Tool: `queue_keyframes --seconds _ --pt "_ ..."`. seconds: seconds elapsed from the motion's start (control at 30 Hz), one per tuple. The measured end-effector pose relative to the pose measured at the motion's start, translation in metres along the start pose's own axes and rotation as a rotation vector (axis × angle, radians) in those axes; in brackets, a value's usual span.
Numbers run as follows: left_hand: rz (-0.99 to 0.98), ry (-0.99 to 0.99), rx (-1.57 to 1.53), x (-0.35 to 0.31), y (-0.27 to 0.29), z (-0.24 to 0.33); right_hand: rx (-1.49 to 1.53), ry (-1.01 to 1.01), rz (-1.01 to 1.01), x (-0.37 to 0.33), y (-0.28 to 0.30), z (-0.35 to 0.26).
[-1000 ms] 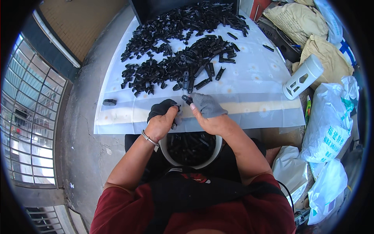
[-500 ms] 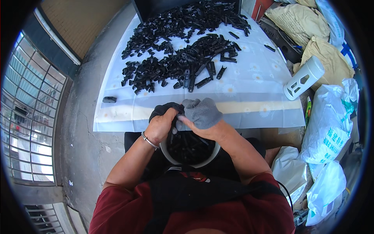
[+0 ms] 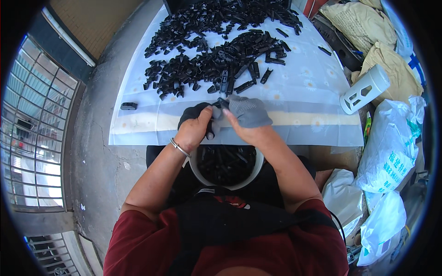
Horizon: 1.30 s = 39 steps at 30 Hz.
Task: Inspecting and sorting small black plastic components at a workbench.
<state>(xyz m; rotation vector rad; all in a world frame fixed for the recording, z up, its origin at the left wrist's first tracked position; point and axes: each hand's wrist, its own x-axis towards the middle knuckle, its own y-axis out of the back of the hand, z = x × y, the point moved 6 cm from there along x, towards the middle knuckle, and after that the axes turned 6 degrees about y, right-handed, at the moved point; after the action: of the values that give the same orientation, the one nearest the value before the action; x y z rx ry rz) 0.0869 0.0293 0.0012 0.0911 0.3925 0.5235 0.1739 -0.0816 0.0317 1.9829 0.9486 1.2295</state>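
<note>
My left hand (image 3: 195, 124), in a dark glove that leaves the thumb bare, is closed above the near edge of the table. Close beside it on the right is my right hand (image 3: 251, 117), in a grey knitted glove, also closed. Between their fingertips a small black plastic part (image 3: 222, 102) shows, partly hidden by the fingers. Just beyond the hands lies a heap of similar black plastic parts (image 3: 202, 73), some short and clip-like, others longer. Below my forearms, a pale round bucket (image 3: 260, 168) holds many more black parts (image 3: 223, 163).
A white flowered cloth (image 3: 304, 96) covers the table. One black piece (image 3: 129, 106) lies apart at left. A white cylinder with cut-outs (image 3: 364, 89) leans at the right edge. White sacks (image 3: 389, 147) and beige sacks (image 3: 359, 25) are piled on the right; a barred window (image 3: 39, 124) is left.
Both hands have moved away from me, from above the bucket's far rim to over the table's edge. They are slightly farther apart, and the black part between them now shows.
</note>
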Motion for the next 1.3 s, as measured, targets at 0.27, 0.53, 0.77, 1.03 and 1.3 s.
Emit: queue_keyframes --seconds 0.27,0.53,0.77,1.03,1.3 --pt "0.16 -0.195 0.203 0.007 0.024 -0.004 -0.176 -0.102 0.134 -0.005 0.028 0.053" --pt "0.281 -0.69 1.057 0.006 -0.012 0.031 -0.029 -0.151 0.056 0.003 0.02 0.033" --pt "0.342 -0.599 0.766 0.001 0.003 0.025 0.025 0.128 0.124 -0.006 -0.005 -0.011" --pt "0.045 -0.36 -0.015 -0.011 0.0 0.012 -0.057 0.172 0.184 -0.001 0.005 -0.026" --pt "-0.101 -0.051 -0.479 -0.001 -0.013 -0.009 0.445 0.049 0.267 -0.002 -0.003 -0.014"
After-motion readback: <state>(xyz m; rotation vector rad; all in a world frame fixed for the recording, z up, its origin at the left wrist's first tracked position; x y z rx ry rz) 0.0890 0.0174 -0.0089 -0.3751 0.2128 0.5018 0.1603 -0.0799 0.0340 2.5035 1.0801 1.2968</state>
